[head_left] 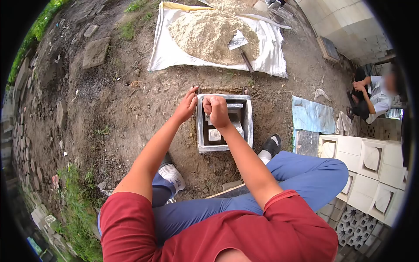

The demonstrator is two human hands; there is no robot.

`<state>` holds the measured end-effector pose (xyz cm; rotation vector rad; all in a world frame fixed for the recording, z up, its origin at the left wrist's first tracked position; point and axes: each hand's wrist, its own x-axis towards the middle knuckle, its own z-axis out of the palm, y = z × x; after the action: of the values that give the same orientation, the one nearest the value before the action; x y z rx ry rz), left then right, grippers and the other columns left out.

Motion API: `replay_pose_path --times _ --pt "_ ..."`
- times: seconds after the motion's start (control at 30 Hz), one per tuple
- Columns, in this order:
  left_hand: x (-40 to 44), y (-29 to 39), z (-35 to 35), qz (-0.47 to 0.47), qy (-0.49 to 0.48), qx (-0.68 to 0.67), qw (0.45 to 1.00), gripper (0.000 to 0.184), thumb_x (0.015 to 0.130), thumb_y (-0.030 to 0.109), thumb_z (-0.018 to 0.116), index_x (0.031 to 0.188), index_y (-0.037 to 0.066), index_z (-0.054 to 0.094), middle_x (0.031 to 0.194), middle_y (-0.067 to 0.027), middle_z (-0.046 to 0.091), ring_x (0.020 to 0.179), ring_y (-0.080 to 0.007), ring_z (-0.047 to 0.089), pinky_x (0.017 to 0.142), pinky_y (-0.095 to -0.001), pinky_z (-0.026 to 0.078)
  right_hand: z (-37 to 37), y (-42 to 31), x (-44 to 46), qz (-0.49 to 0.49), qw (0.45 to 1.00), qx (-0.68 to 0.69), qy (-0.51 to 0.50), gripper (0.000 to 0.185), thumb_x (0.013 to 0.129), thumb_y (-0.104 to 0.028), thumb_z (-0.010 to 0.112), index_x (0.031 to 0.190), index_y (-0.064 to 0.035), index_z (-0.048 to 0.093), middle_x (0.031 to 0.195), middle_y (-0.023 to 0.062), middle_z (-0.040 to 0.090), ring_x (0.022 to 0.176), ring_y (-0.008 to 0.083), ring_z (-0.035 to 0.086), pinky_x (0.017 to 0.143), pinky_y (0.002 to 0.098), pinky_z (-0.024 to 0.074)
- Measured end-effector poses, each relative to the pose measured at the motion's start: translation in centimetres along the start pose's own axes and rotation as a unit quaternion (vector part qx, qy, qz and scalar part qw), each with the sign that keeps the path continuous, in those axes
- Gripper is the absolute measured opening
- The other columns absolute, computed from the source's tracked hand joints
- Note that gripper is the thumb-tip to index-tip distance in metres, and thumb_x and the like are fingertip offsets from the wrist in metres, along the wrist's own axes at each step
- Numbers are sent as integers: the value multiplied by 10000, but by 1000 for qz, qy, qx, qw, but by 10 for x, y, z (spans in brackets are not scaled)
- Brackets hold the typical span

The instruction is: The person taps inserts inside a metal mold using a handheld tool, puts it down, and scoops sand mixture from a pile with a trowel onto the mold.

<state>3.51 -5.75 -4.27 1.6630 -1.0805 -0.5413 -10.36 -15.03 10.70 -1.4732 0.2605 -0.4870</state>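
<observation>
A square metal mould (249,124) rests on the dirt between my feet, with grey block-shaped inner parts (214,134) inside it. My left hand (187,105) is at the mould's far left corner, fingers stretched along the outside near a small dark metal loop (198,90). Over the left part of the mould, my right hand (215,111) is closed in a fist. Whether anything is inside that fist is hidden. A second metal loop (245,91) stands at the far right corner.
Beyond the mould, a white sheet (161,54) bears a pile of pale sandy mix (200,32) and a trowel (238,41). Pale moulded blocks (349,153) are stacked at right, near a blue sheet (312,114). Another person (376,98) sits at far right. Stones (96,52) lie at left.
</observation>
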Motion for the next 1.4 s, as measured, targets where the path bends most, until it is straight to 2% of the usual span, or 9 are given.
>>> replay_pose_path --times 0.23,0.3,0.37,0.47,0.53,0.67,0.9,1.17,1.4 --pt "0 1 0 -9 2 4 1000 302 1079 265 421 1111 -2 559 1574 -187 419 1477 -405 368 1178 -430 332 5 -24 -12 -27 1000 1 3 448 1008 -322 376 646 -57 377 580 -8 317 545 102 296 510 312 229" --pt "-1 3 -1 -13 -1 -6 1000 310 1083 275 421 1111 -1 560 1578 -185 414 1491 -405 351 1182 -432 327 2 2 -23 -14 1000 -25 1 536 1012 -441 388 627 -77 307 598 -17 276 536 102 256 508 308 196" --pt "-1 4 -2 -13 -5 -1 1000 311 1082 280 427 1113 0 561 1584 -186 409 1500 -403 339 1187 -435 321 -2 9 -27 -31 999 -31 -3 726 997 -686 377 623 -68 307 589 -19 267 528 107 252 504 311 184" --pt "-6 -1 0 -16 -13 -1 1000 299 1087 272 420 1104 7 559 1594 -184 399 1507 -407 325 1192 -442 314 2 7 -29 -32 999 -26 8 662 1011 -599 390 623 -70 304 589 -18 274 526 106 253 503 315 181" --pt "0 1 -1 -14 -6 -13 1000 283 1086 255 416 1094 10 558 1597 -185 397 1513 -410 312 1197 -443 308 2 2 -22 -10 1000 1 15 551 1009 -438 395 628 -42 360 574 4 326 527 108 308 497 314 232" --pt "-4 0 -2 -8 -9 -6 1000 281 1083 252 422 1096 7 558 1597 -186 396 1511 -414 315 1196 -442 308 8 -21 -22 -33 999 -6 37 544 1003 -445 394 624 -68 294 591 -16 282 528 107 265 509 318 188" --pt "2 -1 -2 -3 -6 -4 1000 290 1087 260 416 1098 4 553 1585 -187 409 1503 -421 327 1195 -436 309 -5 7 -32 -40 999 -30 -18 544 1003 -443 400 644 -35 372 570 2 318 522 112 307 495 325 225" --pt "-1 -1 -1 2 -5 -3 1000 292 1087 260 411 1121 7 553 1584 -183 408 1496 -408 340 1186 -438 320 7 -25 -22 -40 999 24 20 459 1007 -326 385 647 -43 365 590 -4 327 530 97 291 497 309 227" --pt "0 -6 0 4 -11 -5 1000 280 1087 247 415 1124 6 553 1590 -181 402 1496 -410 339 1195 -442 311 7 11 -24 -39 999 -12 -4 541 1003 -445 406 628 -65 313 592 -12 297 530 105 279 506 308 199"
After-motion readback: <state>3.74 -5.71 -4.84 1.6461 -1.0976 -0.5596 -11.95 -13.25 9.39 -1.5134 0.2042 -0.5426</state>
